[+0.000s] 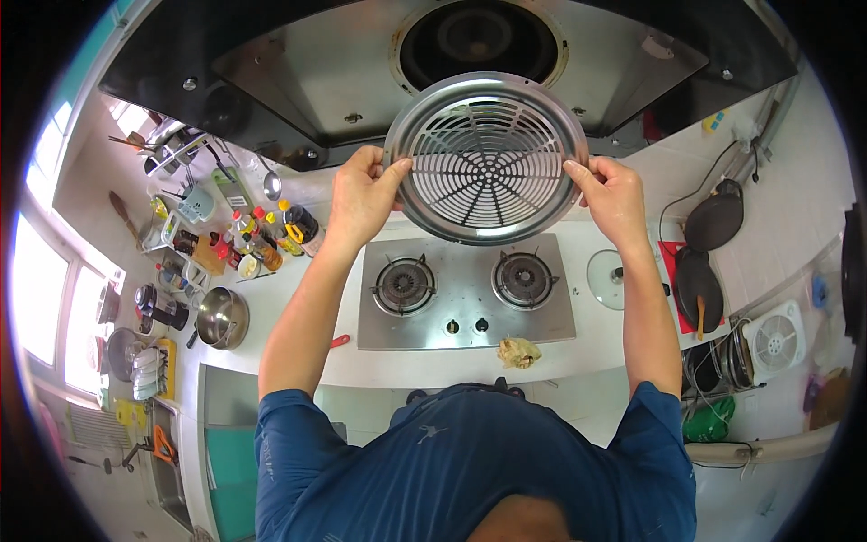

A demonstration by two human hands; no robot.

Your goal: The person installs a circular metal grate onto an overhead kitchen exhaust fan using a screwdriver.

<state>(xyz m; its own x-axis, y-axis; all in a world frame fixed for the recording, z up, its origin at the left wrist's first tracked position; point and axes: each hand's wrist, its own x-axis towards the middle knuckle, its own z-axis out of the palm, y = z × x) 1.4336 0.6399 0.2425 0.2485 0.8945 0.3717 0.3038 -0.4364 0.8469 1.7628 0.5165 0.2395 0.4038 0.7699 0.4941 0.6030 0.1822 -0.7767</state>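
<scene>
Grille (pixel 489 169) held up above stove (pixel 465 298); hood opening (pixel 480 41) uncovered.
Left hand (pixel 366 194) closes on its left rim, thumb in front; grille looks detached, not seated; right hand (pixel 616 194) grips the right rim likewise. Most fingers hide behind the rim; from where I stand, the gap beyond and the opening's interior are hard to make out.

Shiny smooth metal grille (pixel 489 170), satiny metal stove top (pixel 466 303), glossy smooth tabletop (pixel 415 367), transparent glass lid (pixel 601 278), polished metal pot (pixel 221 320), matt pan (pixel 713 221), matt cloth shirt (pixel 474 438)
</scene>
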